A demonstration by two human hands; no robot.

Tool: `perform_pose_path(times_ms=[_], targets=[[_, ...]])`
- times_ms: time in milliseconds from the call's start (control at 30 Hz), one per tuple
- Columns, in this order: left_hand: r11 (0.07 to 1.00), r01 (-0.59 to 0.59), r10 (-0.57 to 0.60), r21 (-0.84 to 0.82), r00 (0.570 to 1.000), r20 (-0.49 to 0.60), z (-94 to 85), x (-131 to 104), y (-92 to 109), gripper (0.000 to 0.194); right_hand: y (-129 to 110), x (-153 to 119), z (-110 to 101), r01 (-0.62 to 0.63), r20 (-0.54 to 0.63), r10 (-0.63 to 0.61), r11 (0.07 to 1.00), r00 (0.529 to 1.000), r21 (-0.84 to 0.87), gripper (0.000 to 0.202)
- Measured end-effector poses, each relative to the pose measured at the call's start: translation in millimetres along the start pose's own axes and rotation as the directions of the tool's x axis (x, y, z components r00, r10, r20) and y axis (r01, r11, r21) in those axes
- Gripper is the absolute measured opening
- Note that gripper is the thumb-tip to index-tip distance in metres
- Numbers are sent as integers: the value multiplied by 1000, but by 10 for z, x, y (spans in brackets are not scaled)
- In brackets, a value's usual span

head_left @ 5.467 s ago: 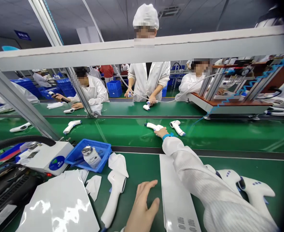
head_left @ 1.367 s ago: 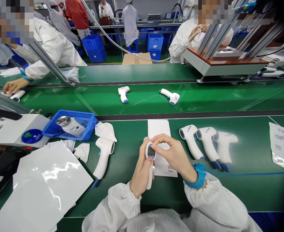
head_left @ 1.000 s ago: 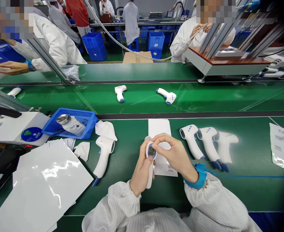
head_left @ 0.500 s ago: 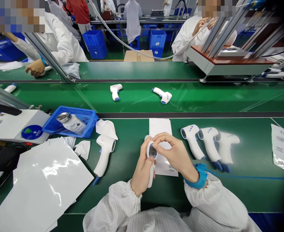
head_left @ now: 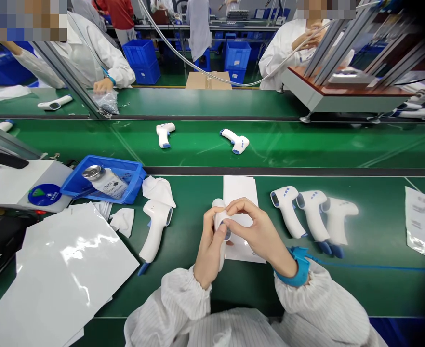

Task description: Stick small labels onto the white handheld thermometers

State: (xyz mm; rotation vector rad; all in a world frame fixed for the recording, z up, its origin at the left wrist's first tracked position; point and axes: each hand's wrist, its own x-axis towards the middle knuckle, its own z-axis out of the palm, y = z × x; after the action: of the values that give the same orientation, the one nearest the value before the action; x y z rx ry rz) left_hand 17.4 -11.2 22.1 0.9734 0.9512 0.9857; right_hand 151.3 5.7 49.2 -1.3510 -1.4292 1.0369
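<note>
left hand (head_left: 205, 258) grips thermometer (head_left: 222, 259); right hand (head_left: 265, 234) pinches its head. judged light, rigid, slightly slippery, screen fragile; best held round the handle.

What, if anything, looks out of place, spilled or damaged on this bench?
The metal-capped bottle leans over in the blue tray instead of standing upright; no spill shows. The glossy white sheets sit askew, not squared up. White wipes nearby look crumpled. No damage is visible.

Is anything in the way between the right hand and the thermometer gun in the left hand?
No, nothing visible: the right hand touches the thermometer gun directly, and the white paper lies below, not between.
</note>
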Motion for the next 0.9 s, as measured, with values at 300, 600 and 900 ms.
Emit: perform_pose_path(times_ms=[300, 600, 900], targets=[[981, -44, 69, 191, 990, -122, -39, 49, 64, 25, -7, 1, -51, -97, 56, 93, 992, 994, 85, 12], [949, -60, 122, 309, 975, -184, -58, 27, 46, 25, -52, -72, 3, -53, 59, 56, 997, 997, -50, 13], [987, 158, -153, 36, 981, -115, -68, 27, 164, 39, -83, 4, -22, -262, 153, 231, 938, 961, 229, 22]])
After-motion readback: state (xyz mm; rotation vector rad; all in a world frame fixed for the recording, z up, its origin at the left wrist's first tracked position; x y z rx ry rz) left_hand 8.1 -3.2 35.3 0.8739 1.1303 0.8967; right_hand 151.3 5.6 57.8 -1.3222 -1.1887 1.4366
